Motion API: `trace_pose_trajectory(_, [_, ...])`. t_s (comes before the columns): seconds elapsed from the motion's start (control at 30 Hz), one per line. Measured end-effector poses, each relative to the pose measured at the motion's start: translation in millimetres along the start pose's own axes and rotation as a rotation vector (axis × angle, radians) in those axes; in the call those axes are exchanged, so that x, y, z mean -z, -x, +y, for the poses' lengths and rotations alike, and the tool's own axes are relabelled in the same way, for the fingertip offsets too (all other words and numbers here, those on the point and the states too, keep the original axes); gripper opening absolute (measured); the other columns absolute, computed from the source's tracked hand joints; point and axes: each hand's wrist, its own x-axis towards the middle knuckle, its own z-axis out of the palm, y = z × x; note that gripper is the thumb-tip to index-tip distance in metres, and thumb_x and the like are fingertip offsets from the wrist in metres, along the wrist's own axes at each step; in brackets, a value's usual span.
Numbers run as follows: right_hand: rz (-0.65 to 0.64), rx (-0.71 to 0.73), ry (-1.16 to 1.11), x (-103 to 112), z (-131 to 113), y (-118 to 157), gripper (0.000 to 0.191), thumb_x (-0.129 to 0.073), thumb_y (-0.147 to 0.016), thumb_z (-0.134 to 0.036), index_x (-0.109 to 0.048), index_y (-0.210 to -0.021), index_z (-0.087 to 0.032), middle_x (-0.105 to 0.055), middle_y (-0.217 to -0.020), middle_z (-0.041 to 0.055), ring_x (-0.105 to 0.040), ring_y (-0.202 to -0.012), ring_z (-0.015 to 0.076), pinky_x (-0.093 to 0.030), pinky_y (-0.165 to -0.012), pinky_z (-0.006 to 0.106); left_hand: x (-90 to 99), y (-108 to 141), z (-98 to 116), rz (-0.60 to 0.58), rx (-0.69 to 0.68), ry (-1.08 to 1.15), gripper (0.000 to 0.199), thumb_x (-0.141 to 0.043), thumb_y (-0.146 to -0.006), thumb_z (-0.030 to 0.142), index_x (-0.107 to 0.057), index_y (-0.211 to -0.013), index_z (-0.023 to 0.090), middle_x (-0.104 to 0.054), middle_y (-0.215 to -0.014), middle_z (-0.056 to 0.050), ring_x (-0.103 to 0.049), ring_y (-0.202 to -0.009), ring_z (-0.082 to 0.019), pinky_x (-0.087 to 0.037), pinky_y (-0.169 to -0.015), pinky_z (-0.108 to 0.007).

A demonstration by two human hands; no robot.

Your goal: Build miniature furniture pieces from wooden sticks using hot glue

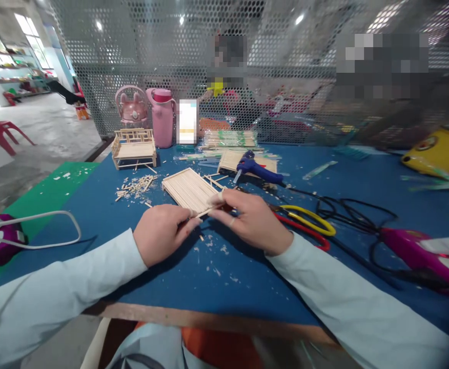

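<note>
My left hand [165, 230] pinches one end of a thin wooden stick [204, 212] between thumb and fingers. The stick's other end is in the closed fingers of my right hand [253, 218], which wear pale coverings at the tips. Just behind the stick lies a slatted panel [189, 188] of pale sticks; its near right corner is partly hidden by my fingers. Whether the stick touches the panel, I cannot tell. Beyond my right hand, a blue glue gun [257, 168] rests on a second stick panel [228, 160].
A miniature stick bed [135, 148] and cut stick bits [138, 187] lie left. Behind stand a pink bottle [163, 120], a lit phone [187, 122] and bundled sticks [230, 138]. Red-and-yellow-handled pliers [311, 219], black cables [347, 205] and a purple power strip [420, 251] are right.
</note>
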Motion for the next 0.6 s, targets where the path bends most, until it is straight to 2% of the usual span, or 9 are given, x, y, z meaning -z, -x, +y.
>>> trace_pose_trajectory(0.1, [0.081, -0.017, 0.046, 3, 11, -1, 0.01, -0.054, -0.082, -0.026, -0.06, -0.082, -0.019, -0.063, -0.084, 0.0064, -0.057, -0.08, 0.0172, -0.044, -0.074, 0.03, -0.9, -2, 3, 0.025, 0.08, -0.007, 0.036, -0.041, -0.087, 0.041, -0.069, -0.087, 0.019, -0.066, -0.062, -0.006, -0.058, -0.057, -0.016, -0.035, -0.054, -0.024])
trace_pose_trajectory(0.2, [0.094, -0.005, 0.101, 9, 19, -2, 0.01, -0.054, -0.08, -0.025, -0.06, -0.087, -0.021, -0.064, -0.09, 0.0066, -0.057, -0.089, 0.0204, -0.043, -0.082, 0.036, -3.7, -8, 5, 0.048, 0.095, -0.041, 0.04, -0.038, -0.088, 0.044, -0.069, -0.095, 0.02, -0.068, -0.062, -0.006, -0.06, -0.057, -0.017, -0.036, -0.054, -0.025])
trace_pose_trajectory(0.3, [0.144, -0.109, 0.115, 13, 25, -1, 0.034, -0.055, -0.071, -0.013, -0.054, -0.105, -0.021, -0.061, -0.102, 0.0085, -0.055, -0.096, 0.0222, -0.041, -0.087, 0.04, -7.1, -14, 7, 0.022, 0.097, -0.139, 0.043, -0.034, -0.089, 0.045, -0.07, -0.095, 0.021, -0.07, -0.066, -0.008, -0.061, -0.058, -0.018, -0.035, -0.053, -0.025])
trace_pose_trajectory(0.37, [0.191, -0.229, 0.072, 15, 29, -1, 0.044, -0.05, -0.065, -0.006, -0.053, -0.107, -0.019, -0.061, -0.101, 0.0083, -0.056, -0.094, 0.0207, -0.043, -0.085, 0.038, -8.0, -16, 8, -0.005, 0.103, -0.199, 0.043, -0.033, -0.089, 0.044, -0.07, -0.092, 0.023, -0.07, -0.067, -0.009, -0.062, -0.058, -0.019, -0.034, -0.051, -0.025])
trace_pose_trajectory(0.47, [0.18, -0.37, -0.059, 13, 33, 0, 0.037, -0.046, -0.063, -0.004, -0.057, -0.097, -0.016, -0.062, -0.089, 0.0066, -0.058, -0.082, 0.0175, -0.046, -0.076, 0.032, -7.7, -16, 10, -0.029, 0.116, -0.255, 0.044, -0.032, -0.089, 0.043, -0.071, -0.089, 0.023, -0.07, -0.065, -0.009, -0.061, -0.056, -0.02, -0.032, -0.049, -0.026])
trace_pose_trajectory(0.6, [0.05, -0.394, -0.207, 5, 32, -1, 0.018, -0.052, -0.07, -0.017, -0.06, -0.086, -0.015, -0.063, -0.082, 0.0052, -0.057, -0.073, 0.015, -0.047, -0.069, 0.029, -8.1, -15, 11, -0.037, 0.141, -0.294, 0.047, -0.029, -0.089, 0.043, -0.07, -0.08, 0.022, -0.069, -0.065, -0.009, -0.06, -0.054, -0.019, -0.03, -0.049, -0.025])
